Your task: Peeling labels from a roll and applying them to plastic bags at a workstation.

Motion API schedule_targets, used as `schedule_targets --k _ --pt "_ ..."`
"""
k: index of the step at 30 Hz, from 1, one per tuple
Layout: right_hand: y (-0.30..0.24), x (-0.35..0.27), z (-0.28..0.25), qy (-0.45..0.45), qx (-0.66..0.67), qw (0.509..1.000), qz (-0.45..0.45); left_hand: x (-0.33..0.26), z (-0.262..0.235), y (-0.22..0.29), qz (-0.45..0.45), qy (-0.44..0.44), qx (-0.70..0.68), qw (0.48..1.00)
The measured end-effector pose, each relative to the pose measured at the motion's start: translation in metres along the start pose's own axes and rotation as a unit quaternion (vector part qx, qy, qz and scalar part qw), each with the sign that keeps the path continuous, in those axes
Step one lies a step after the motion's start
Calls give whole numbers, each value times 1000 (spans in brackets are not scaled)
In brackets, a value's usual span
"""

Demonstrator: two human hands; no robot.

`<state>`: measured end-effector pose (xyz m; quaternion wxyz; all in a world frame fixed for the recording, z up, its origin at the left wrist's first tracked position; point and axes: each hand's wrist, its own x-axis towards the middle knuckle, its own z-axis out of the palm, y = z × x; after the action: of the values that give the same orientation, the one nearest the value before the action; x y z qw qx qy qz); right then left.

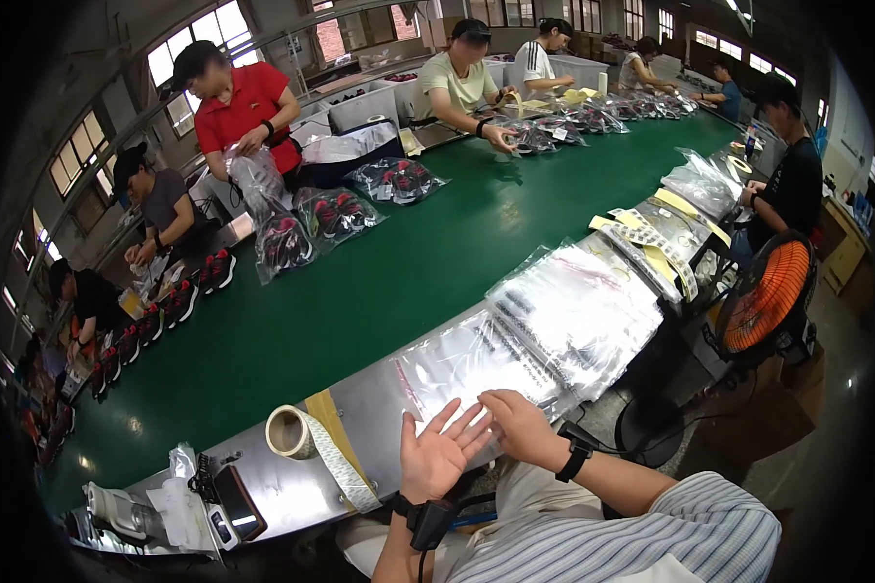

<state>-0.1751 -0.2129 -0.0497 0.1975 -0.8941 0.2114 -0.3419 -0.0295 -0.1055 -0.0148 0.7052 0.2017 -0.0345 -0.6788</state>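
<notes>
My left hand (439, 455) is held palm up with its fingers stretched out and apart, and nothing lies on the palm. Close to its fingertips is my right hand (523, 426), seen from the back, its fingers bent and pressed together. Whatever those fingers pinch, if anything, is hidden. Just beyond both hands, a clear plastic bag (447, 361) lies flat on the metal edge of the bench. Beside it sits a thick stack of clear bags (581, 311). To the left, a roll of white stickers (290, 433) has its strip trailing toward me.
A green conveyor belt (379, 282) carries bagged shoes (338, 216) and a row of bare shoes (165, 309). A phone (239, 501) and a tape dispenser (117, 511) lie at the left. An orange fan (766, 296) stands right. Several co-workers line the belt, one in red (248, 112).
</notes>
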Motion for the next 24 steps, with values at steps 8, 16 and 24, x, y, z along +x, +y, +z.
schedule_targets --k 8,16,24 --pt "82 32 -64 178 484 767 382 16 -75 8 2 -1 95 996" --pt "147 -61 -111 433 -42 855 284 4 -83 3 68 -23 48 996" --pt "2 18 25 5 -132 991 36 -22 -47 -12 232 26 745 625"
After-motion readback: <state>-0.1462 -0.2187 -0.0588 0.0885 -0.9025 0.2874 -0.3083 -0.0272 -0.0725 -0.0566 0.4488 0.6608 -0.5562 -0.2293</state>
